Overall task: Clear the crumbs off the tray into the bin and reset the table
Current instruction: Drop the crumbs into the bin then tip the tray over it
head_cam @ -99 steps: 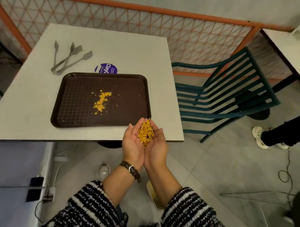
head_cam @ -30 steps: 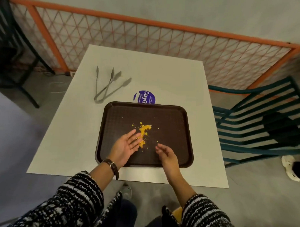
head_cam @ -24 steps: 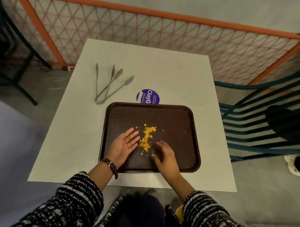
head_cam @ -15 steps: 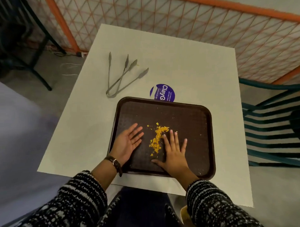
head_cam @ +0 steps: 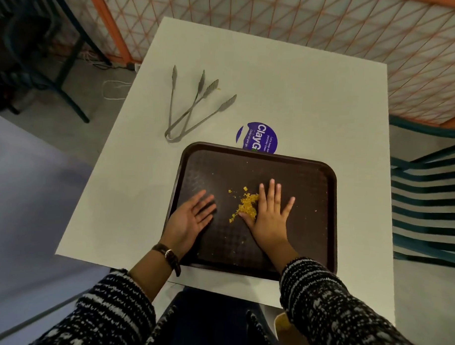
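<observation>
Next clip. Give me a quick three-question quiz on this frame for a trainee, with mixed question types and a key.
1. True or false: the tongs lie on the table, outside the tray.
2. Which hand touches the pile of crumbs? A left, B right, C neither.
3. Fill in: the tray's far rim covers part of a purple ____.
Key: 1 true. 2 B, the right hand, flat on the tray. 3 sticker.

Both flat hands on brown tray [head_cam: 314, 227], right hand [head_cam: 270, 215] against yellow crumbs [head_cam: 246, 205].
</observation>
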A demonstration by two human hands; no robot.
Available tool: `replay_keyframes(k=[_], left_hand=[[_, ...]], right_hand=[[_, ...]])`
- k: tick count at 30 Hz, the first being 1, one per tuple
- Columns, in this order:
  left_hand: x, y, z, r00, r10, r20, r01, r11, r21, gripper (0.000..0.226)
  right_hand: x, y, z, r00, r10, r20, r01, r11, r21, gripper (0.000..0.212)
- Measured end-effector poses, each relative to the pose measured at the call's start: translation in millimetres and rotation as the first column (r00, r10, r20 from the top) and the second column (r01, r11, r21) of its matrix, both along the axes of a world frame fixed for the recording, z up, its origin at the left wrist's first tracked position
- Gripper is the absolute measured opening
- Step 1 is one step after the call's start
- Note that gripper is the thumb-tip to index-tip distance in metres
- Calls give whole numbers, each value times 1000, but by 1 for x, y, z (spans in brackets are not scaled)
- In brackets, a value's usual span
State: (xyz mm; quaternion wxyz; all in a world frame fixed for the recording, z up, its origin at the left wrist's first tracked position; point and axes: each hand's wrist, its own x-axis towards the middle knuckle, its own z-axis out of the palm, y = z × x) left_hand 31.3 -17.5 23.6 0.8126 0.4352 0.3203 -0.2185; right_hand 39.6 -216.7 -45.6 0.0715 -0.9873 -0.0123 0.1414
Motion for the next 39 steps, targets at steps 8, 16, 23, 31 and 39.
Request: replay_keyframes(k=[8, 16, 23, 31, 39], left_hand=[[6, -29, -21, 846, -521, 113, 321, 668, 671, 48], [42, -58, -68, 452, -888, -90, 262, 35, 964, 67], [26, -78, -73, 162, -987, -26, 263, 18, 965, 72], [-1, -53, -57, 499, -848, 180, 373, 398, 838, 63], [-11, -20, -63, 514, -846, 142, 326, 345, 880, 70]], right_hand=[[-32, -22, 2, 973, -225, 55, 202, 939, 279, 93], [-63, -48, 6, 972, -233, 6, 215, 906, 366, 85], [-69, -59, -2, 968, -251, 0, 230, 890, 394, 86], [-36, -43, -6, 981, -196, 2, 176, 882, 437, 78], [-25, -7, 2, 999, 9, -42, 19, 780, 626, 74]])
